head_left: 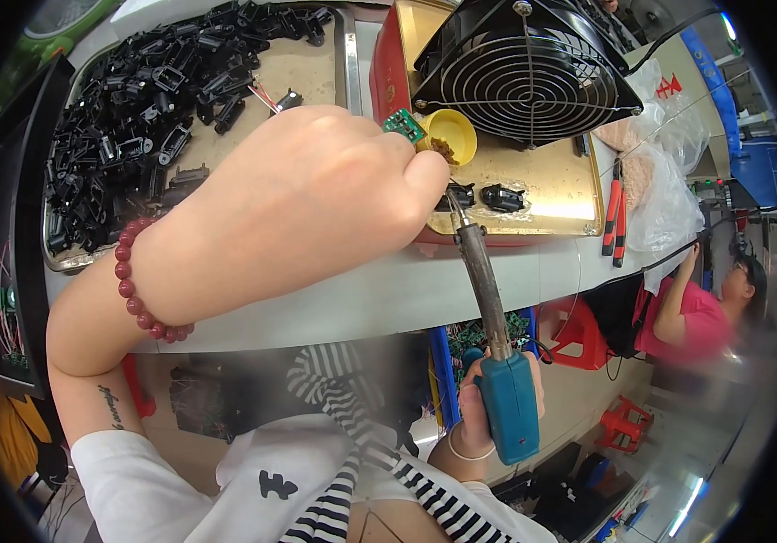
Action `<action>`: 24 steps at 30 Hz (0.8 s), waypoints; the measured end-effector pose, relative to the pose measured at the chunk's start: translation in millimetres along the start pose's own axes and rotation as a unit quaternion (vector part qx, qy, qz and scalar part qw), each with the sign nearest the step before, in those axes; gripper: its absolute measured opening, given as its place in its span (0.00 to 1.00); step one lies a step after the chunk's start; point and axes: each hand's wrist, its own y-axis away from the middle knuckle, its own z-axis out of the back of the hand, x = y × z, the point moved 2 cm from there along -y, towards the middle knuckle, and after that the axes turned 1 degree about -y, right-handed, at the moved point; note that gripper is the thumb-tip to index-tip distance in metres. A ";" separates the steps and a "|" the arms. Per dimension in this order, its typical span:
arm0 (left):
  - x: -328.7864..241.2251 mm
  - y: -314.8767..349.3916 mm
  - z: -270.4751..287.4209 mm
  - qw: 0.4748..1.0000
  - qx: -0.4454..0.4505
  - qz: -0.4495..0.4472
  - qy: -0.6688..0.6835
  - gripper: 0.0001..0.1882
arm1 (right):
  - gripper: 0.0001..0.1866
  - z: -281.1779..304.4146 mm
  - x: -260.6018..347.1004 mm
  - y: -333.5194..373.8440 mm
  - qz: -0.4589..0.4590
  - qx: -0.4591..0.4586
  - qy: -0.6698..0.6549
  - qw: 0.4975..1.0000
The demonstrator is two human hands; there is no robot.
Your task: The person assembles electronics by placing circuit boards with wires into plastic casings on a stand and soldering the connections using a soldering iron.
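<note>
My left hand [316, 185] reaches across the bench, its fingers curled and mostly hidden behind the back of the hand. A small green circuit board [404, 125] sticks out past its knuckles, apparently held. Thin red and white wires [265, 98] show beyond the hand; where they lead is hidden. My right hand [473, 412] grips the teal handle of a soldering iron [508, 407]. The iron points up, its tip close to my left thumb and a black plastic housing [461, 195]. Beside that lies another black housing [502, 198]. A yellow cup [454, 136] with brown material stands behind the thumb.
A metal tray [350, 68] at left holds many black housings [135, 118]. A black fan [529, 86] with a wire guard stands on a gold-topped red box [587, 213]. Red-handled pliers [615, 217] and clear bags [664, 195] lie right. Another person [691, 312] sits farther right.
</note>
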 end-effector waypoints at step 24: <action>-0.5 1.6 -0.9 1.000 0.004 0.004 -0.001 0.08 | 0.15 -4.3 -9.0 10.2 -0.018 -0.044 -0.043 0.998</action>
